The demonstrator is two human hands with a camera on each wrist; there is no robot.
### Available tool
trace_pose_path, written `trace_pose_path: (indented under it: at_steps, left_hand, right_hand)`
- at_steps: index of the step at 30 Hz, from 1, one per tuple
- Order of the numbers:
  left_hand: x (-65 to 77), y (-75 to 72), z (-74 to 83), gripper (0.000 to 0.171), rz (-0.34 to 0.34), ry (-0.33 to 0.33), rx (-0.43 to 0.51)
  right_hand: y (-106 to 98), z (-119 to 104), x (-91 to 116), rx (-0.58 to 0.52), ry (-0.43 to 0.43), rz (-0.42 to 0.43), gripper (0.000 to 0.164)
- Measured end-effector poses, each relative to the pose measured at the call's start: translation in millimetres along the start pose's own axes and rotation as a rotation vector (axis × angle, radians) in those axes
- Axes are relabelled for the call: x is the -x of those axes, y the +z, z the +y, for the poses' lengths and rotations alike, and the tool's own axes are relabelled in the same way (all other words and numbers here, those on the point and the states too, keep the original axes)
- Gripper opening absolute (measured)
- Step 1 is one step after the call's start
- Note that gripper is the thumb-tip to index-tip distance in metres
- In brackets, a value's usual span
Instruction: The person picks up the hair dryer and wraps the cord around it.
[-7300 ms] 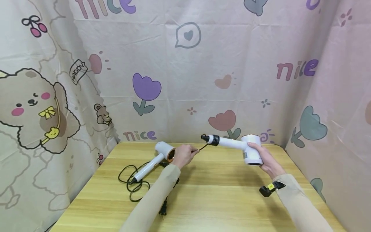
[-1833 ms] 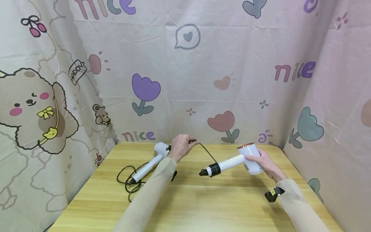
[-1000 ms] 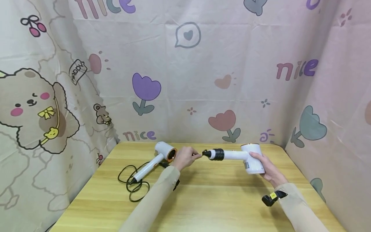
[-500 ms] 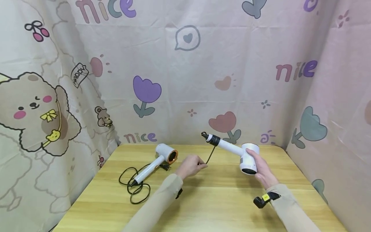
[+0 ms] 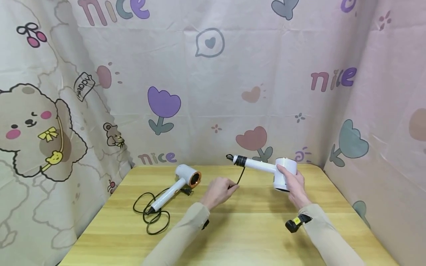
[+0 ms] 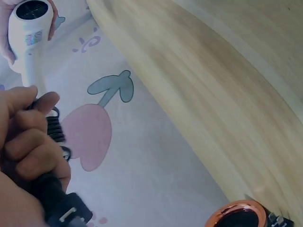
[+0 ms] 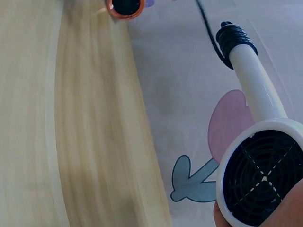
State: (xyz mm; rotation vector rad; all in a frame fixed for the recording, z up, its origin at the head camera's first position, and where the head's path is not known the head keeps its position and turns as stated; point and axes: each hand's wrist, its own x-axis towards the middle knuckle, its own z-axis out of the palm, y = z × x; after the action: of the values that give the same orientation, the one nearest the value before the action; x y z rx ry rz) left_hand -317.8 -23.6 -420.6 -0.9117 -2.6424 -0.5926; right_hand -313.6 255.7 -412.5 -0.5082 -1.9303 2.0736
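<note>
My right hand (image 5: 294,184) grips the head of a white hair dryer (image 5: 261,165), held above the table with its handle pointing left. Black cord coils (image 5: 240,161) wrap the handle's end. A short taut length of cord (image 5: 241,176) runs down from them to my left hand (image 5: 219,192), which pinches it. In the left wrist view a black plug-like piece (image 6: 71,210) sticks out below the curled fingers. The right wrist view shows the dryer's round black grille (image 7: 262,175) and the wound handle end (image 7: 236,40).
A second white hair dryer (image 5: 169,194) with a copper-coloured rim lies on the wooden table (image 5: 266,229), left of my left hand. Its black cord (image 5: 156,221) lies in loose loops, with the plug (image 5: 187,191) beside the handle. A patterned curtain (image 5: 206,92) hangs behind the table.
My left hand has circled the handle's end with the cord, passing above, beside and below it. The plug that hung under my left arm no longer dangles. The held dryer has tilted back and forth.
</note>
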Motion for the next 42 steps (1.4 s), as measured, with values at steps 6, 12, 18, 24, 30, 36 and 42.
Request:
trace_pose_path:
  at_steps: [6, 12, 18, 24, 30, 36, 42]
  left_hand:
    - [0.9, -7.5, 3.2, 0.02, 0.12, 0.002, 0.001]
    - [-1.1, -12.3, 4.7, 0.015, 0.16, -0.012, 0.01]
    - [-6.4, -23.9, 6.3, 0.011, 0.197, -0.015, -0.035]
    - [-11.6, -37.6, 2.5, 0.013, 0.258, 0.01, -0.062]
    - [-12.9, -46.8, -6.5, 0.014, 0.32, 0.094, -0.112]
    - [-14.0, -56.3, -13.6, 0.015, 0.251, 0.182, -0.288]
    - [-21.2, -74.5, -17.2, 0.01, 0.175, 0.268, -0.456]
  right_hand:
    - [2.6, 3.6, -1.5, 0.084, -0.021, 0.026, 0.086]
    - [2.6, 7.4, 0.6, 0.174, -0.072, 0.024, 0.091]
    - [2.8, 6.5, 6.8, 0.341, -0.181, 0.01, 0.092]
    - [0.7, 4.0, 7.3, 0.448, -0.314, -0.066, 0.085]
    - [-6.1, -1.3, 1.9, 0.503, -0.401, -0.155, 0.081]
    - [-10.0, -3.7, -2.7, 0.531, -0.417, -0.226, 0.084]
    - [-15.0, -5.9, -10.1, 0.494, -0.358, -0.329, 0.081]
